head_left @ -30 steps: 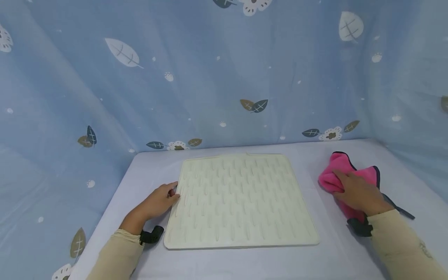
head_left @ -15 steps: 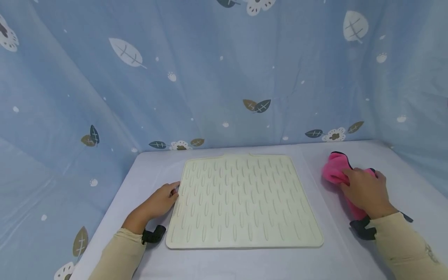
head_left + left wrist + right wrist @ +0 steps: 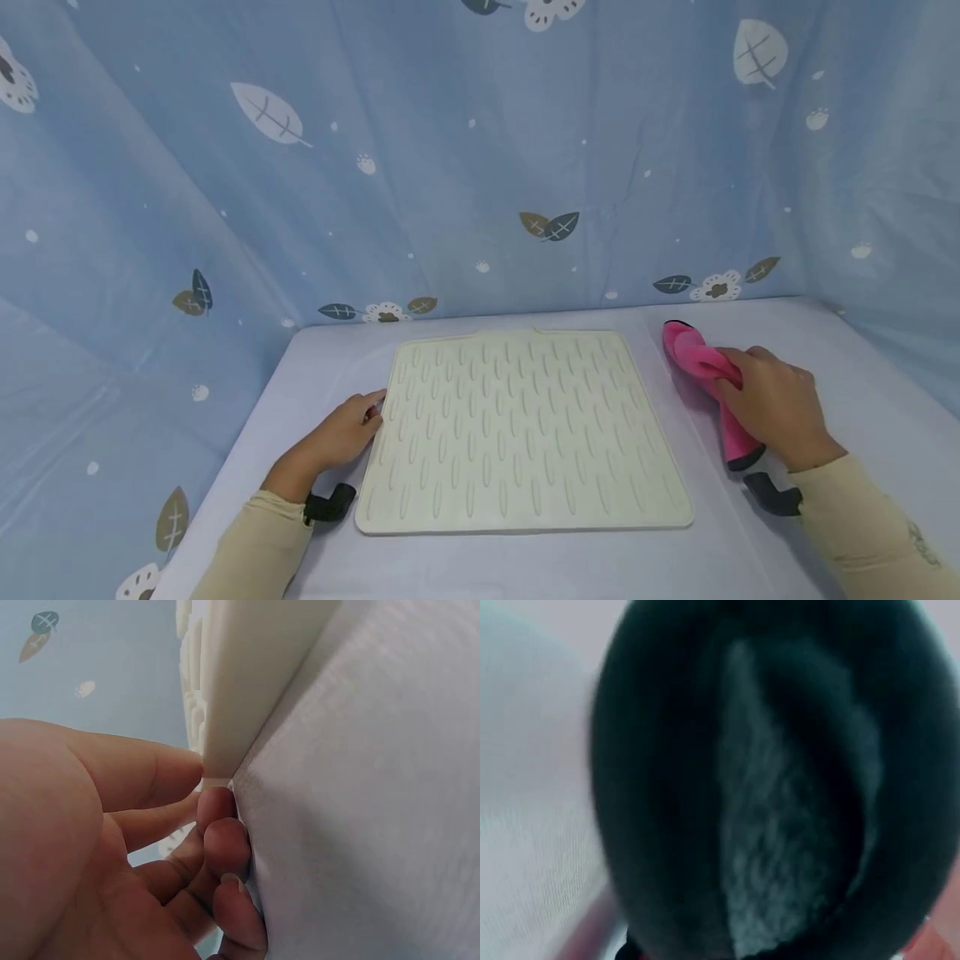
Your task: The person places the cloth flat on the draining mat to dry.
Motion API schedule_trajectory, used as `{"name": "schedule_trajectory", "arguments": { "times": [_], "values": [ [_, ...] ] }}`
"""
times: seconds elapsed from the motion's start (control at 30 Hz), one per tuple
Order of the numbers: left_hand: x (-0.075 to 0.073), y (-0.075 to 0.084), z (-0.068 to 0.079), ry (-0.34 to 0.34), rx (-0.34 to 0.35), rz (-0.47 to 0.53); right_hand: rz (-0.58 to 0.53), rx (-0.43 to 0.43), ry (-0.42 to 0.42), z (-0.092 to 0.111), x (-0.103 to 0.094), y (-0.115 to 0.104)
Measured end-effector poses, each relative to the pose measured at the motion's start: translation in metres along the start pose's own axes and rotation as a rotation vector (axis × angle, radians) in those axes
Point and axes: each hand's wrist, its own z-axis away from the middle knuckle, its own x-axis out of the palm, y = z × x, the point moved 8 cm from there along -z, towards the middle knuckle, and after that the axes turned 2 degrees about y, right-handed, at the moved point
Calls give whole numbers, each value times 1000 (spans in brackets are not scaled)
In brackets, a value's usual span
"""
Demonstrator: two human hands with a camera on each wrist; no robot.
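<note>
A cream mat point(image 3: 517, 433) with rows of raised oblong ridges lies flat on the white-covered table. At its left edge is my left hand point(image 3: 341, 433), thumb and index fingertips touching the side. In the left wrist view the thumb meets the mat's edge point(image 3: 247, 682), while the other fingers bend down beside it onto the cloth. To the right of the mat, my right hand point(image 3: 776, 404) grips a bunched pink cleaning cloth point(image 3: 697, 354) with dark trim. One dark-trimmed end of the cloth point(image 3: 772, 787) fills most of the right wrist view, blurred and hiding the fingers.
The white table cover point(image 3: 420, 571) runs back to a blue curtain point(image 3: 420, 167) printed with leaves and flowers. A black wrist camera mount point(image 3: 330, 502) sits below the left hand, another mount point(image 3: 772, 494) below the right.
My right hand has gathered the pink cloth into a narrower bundle, whose far end has swung left toward the mat. The left hand has stayed at the mat's edge.
</note>
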Motion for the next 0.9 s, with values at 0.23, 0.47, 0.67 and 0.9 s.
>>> {"name": "schedule_trajectory", "arguments": {
  "times": [0.23, 0.47, 0.67, 0.9],
  "values": [
    [-1, 4, -2, 13, 22, -8, -29, -2, 34, -1, -8, -9],
    [-1, 1, -1, 16, 0, -13, -43, -62, 106, -1, -19, -22],
    [0, 1, 2, 7, -7, -1, -48, -97, 156, 0, -24, -32],
    [-1, 0, 1, 9, -18, -21, -85, -120, 200, 2, -30, -43]
  ]
}}
